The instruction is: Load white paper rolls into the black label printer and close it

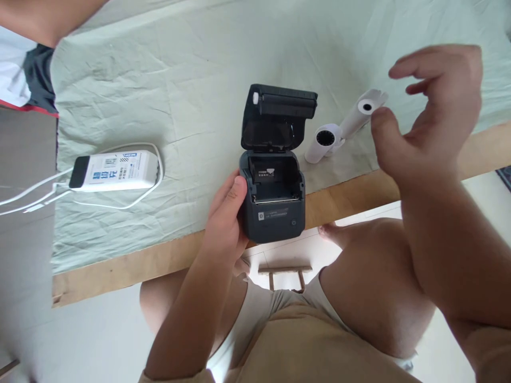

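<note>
My left hand (228, 213) grips a dark label printer (275, 218) by its left side, thumb along the edge. The printer's lid (275, 119) stands raised, showing a roller and a paper bay with no roll in it. To the right, my right hand (435, 106) hovers with thumb and fingers apart, holding nothing. Nearest to it lies a white paper roll (361, 114) with a small dark core. Beside that roll is a second white roll (319, 143) with a wider black core.
A white power bank with printed labels (117, 170) and white cables lies at left on the green cloth (191, 106). The table has a wooden front edge (131, 266). Another person's arm (51, 18) reaches in at upper left. A wooden stool (285, 270) shows below the table.
</note>
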Demonstrator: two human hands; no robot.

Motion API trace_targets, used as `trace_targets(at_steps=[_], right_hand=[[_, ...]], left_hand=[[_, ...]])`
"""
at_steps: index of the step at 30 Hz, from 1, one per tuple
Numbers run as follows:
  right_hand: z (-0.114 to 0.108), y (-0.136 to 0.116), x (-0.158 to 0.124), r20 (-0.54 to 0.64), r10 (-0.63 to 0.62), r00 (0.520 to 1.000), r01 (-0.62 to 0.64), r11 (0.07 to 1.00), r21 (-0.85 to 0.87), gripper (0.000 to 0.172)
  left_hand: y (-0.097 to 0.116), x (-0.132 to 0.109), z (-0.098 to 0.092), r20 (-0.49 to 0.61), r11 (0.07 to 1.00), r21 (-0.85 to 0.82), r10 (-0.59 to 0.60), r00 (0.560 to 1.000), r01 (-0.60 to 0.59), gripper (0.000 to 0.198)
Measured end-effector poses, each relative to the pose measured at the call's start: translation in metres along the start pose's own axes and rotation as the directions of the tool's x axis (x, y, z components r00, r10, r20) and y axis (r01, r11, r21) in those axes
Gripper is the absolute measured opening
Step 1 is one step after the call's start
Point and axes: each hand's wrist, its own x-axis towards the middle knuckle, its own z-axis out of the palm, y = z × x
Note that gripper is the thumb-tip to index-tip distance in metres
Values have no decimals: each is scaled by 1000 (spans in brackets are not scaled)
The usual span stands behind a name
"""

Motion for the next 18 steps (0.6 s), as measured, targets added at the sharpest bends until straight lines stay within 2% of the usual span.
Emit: trace_targets(at_steps=[3, 6, 9, 12, 15, 18], right_hand=[[1, 32, 7, 218, 34, 975, -33, 999, -11, 60], [8, 53, 9, 333, 237, 913, -217, 971, -96, 62], [12, 55, 9, 294, 381, 877, -344, 923, -172, 59], [12, 49, 8, 234, 453, 861, -426, 891, -158, 49], [13, 44, 6, 236, 439, 867, -425, 899, -109, 33], [15, 40, 4, 240, 388, 890, -381, 921, -76, 28]], left_hand=[[-1, 0, -1, -4, 1000, 15, 8, 1000, -8, 30], [-1, 1, -2, 26, 1000, 4, 12, 1000, -13, 31], [0, 3, -1, 61, 1000, -15, 1, 998, 0, 30], [1, 3, 1, 70, 999, -31, -18, 997, 20, 26], [1, 2, 2, 39, 1000, -24, -6, 999, 7, 26], [0, 2, 1, 18, 1000, -7, -7, 1000, 7, 28]])
